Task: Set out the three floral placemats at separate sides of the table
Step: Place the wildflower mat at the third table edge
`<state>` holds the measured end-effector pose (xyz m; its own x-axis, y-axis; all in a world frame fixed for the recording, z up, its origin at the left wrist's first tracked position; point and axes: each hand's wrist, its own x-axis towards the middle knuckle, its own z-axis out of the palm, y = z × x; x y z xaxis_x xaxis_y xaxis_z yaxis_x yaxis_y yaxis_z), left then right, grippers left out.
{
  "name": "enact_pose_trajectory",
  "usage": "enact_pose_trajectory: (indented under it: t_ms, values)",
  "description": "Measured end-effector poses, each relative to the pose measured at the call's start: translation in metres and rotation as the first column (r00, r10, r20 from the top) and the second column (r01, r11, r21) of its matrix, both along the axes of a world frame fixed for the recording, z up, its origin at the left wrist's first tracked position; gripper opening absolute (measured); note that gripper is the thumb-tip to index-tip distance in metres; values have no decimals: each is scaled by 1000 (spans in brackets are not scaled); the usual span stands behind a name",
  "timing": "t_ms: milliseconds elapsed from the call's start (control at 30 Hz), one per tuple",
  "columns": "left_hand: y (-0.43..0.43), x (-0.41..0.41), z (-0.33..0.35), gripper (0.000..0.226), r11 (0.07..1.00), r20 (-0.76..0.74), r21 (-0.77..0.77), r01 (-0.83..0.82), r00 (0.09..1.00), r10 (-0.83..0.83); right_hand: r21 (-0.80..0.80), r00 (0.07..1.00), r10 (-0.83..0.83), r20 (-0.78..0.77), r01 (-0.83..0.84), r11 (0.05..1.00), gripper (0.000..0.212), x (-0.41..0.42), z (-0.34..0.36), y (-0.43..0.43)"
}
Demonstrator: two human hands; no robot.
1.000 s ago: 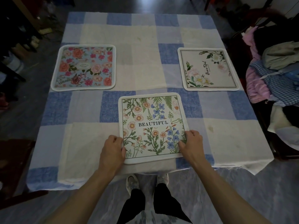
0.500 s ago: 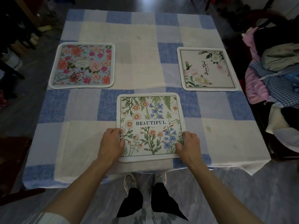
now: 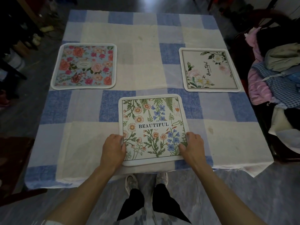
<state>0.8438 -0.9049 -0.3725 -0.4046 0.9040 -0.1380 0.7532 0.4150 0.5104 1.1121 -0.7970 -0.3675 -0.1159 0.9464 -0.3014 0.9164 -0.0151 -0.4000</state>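
L hand (image 3: 113, 147) & R hand (image 3: 194, 146) each grip a near corner of the BEAUTIFUL mat (image 3: 152, 127), flat on the checked tablecloth (image 3: 142, 75), w/ rose mat (image 3: 84, 66) at left side, white-bloom mat (image 3: 210, 69) at right.

A matt, coarse-woven checked cloth (image 3: 90, 109) covers the table. Three placemats (image 3: 152, 127) look soft and fabric-like, printed matt, with plush white edging. The floor (image 3: 243, 200) beneath shows a smooth, faintly glossy finish.

free: cloth (image 3: 142, 62) centre and top of frame | blocked: mats upper left (image 3: 84, 66), upper right (image 3: 209, 69), lower centre (image 3: 152, 125) | right edge: clothes pile (image 3: 276, 75)
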Motion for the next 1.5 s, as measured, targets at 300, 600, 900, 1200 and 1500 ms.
enact_pose_trajectory:
  t_ms: [300,600,900,1200,1500]
  values:
    - [-1,-2,-4,31,996,-61,-59,63,996,-67,-19,1000,9,9,-9,1000,46,-3,0,-12]
    - [2,-2,-5,38,997,-19,-73,5,1000,-7,-37,1000,-7,-5,6,999,47,-2,-1,-8]
    - [2,-3,-8,74,994,31,-85,62,998,-60,-123,991,109,76,-99,987,106,-1,-4,-5]
    - [-8,-1,-13,108,972,47,-131,194,981,-189,-140,967,206,153,-185,973,115,0,-12,-11]
    - [-14,-1,-19,127,934,3,-191,304,951,-309,-167,948,263,177,-235,958,119,0,-11,-13]
